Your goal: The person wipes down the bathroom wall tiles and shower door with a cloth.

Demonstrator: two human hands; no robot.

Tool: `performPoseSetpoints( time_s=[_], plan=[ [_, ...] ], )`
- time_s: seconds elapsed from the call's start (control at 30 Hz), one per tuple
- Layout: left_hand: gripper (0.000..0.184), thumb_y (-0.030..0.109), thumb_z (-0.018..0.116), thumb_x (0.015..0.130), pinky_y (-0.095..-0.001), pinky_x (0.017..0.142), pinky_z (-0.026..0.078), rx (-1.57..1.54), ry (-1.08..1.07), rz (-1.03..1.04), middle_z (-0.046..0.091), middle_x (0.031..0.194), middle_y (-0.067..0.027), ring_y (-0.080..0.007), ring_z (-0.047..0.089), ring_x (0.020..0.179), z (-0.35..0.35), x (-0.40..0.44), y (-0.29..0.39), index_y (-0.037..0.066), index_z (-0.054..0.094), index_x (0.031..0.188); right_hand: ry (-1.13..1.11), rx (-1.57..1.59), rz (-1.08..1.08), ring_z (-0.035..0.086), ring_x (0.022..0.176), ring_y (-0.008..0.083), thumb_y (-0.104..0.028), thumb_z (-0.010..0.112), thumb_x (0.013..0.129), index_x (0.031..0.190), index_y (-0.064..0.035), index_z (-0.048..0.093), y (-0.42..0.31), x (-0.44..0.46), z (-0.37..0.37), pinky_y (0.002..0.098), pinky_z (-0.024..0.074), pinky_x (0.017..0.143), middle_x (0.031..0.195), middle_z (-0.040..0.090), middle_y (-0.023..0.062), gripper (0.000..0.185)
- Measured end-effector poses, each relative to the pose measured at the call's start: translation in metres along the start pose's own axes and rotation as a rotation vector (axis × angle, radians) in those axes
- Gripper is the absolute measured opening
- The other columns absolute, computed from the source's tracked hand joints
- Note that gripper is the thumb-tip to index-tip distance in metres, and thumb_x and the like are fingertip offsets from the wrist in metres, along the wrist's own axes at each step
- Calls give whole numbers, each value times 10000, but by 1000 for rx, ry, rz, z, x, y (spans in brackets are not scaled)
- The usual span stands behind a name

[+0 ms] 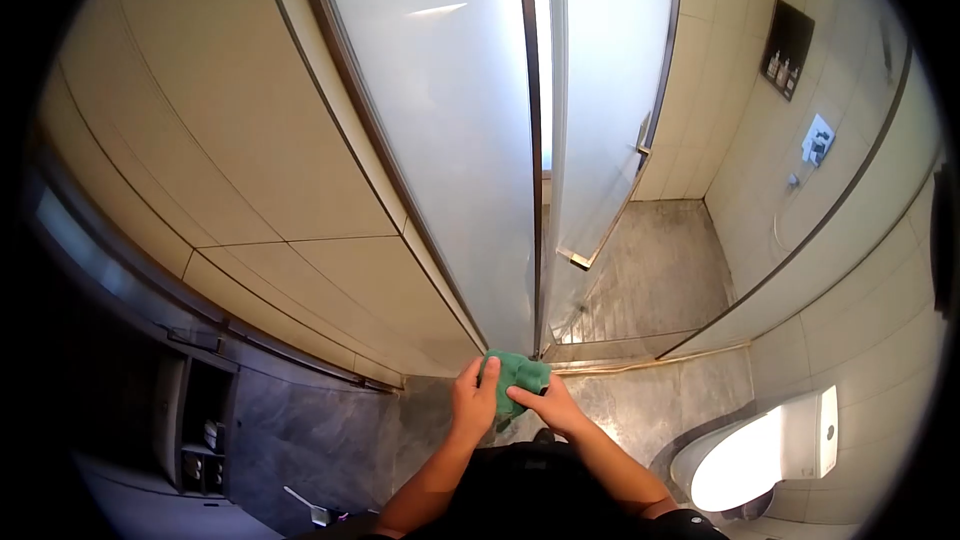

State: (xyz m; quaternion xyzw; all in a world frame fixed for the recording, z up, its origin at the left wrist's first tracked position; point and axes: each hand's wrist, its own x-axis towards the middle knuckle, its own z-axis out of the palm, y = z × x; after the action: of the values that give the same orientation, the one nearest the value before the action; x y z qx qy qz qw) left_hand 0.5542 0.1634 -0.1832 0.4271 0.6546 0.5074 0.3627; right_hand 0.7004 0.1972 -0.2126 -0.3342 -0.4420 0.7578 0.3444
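A green cloth (520, 372) is bunched between my two hands, low in the middle of the head view. My left hand (474, 398) grips its left side, thumb lying along the front. On the right side my right hand (552, 406) holds it, with the thumb pressed on the front and the other fingers hidden behind. Just beyond the cloth is the lower end of the frosted glass panel (440, 140) and its dark frame. I cannot tell whether the cloth touches the frame.
A glass shower door (608, 90) stands open with a metal handle (580, 260). White toilet (755, 450) at the lower right. Bottles (780, 70) sit in a wall niche. A dark shelf unit (205, 430) is at left, and a white-handled brush (310, 510) lies on the floor.
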Motion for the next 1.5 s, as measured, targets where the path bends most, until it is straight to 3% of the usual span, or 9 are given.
performPoseSetpoints(
  time_s=[0.2,0.4,0.47,0.6,0.7,1.07,1.17,1.37,1.5],
  plan=[
    [256,204,653,899,-239,715,460,-276,1,81,627,909,-30,-89,561,810,10,-3,-14,-8,602,1032,118,158,-187,563,950,110,-149,766,786,1180,-26,534,5,5,1,265,467,826,1027,605,29,473],
    [309,144,660,890,-247,749,460,-110,-92,11,619,950,-33,-102,561,845,-13,-2,-11,-5,544,1134,195,-60,-363,570,989,135,-99,744,804,1246,-23,478,13,5,-14,266,465,846,1078,583,48,522],
    [329,143,655,893,-245,745,458,-42,-131,89,613,980,-42,-103,558,853,-17,0,-13,-2,527,1159,85,250,-230,574,992,137,-65,709,830,1253,-25,464,2,-3,-15,260,466,847,1101,575,52,491],
    [413,159,652,894,-256,726,476,-331,-53,123,602,1049,-80,-124,577,873,-3,-2,-6,18,472,1237,-76,-72,-104,588,933,122,-34,668,857,1160,-26,491,20,3,-32,258,489,792,1033,604,48,350],
    [518,120,676,870,-282,780,493,-453,-135,-90,593,1094,-100,-146,586,930,2,-6,-5,17,397,1294,36,61,-256,589,911,105,-34,660,865,1105,-27,506,22,0,-24,255,494,763,995,614,38,285],
    [611,64,701,835,-284,788,509,-352,-69,96,612,1119,-130,-159,604,963,12,-11,-19,-6,354,1332,83,56,-87,595,877,109,-139,590,930,1164,-70,454,29,-6,-27,275,534,699,1113,561,41,280],
    [628,61,698,835,-279,752,516,-433,-259,-193,632,1079,-110,-148,611,934,-2,-10,-11,1,348,1353,144,238,-134,557,780,51,-164,627,910,1160,-75,466,36,-1,-30,199,459,613,1026,566,8,310],
    [583,57,690,836,-252,723,498,-430,-157,27,654,1054,-82,-109,602,864,-9,-7,7,36,396,1340,-26,124,-126,515,1101,150,-157,671,864,1341,-49,403,1,-8,-25,300,429,917,1215,546,54,558],
    [488,68,694,836,-240,739,491,-411,-219,24,674,988,-70,-95,604,844,-27,-4,17,32,464,1266,-154,211,-24,499,1117,141,-221,626,898,1324,-26,430,-22,-8,-22,291,393,958,1219,546,54,508]
  ],
)
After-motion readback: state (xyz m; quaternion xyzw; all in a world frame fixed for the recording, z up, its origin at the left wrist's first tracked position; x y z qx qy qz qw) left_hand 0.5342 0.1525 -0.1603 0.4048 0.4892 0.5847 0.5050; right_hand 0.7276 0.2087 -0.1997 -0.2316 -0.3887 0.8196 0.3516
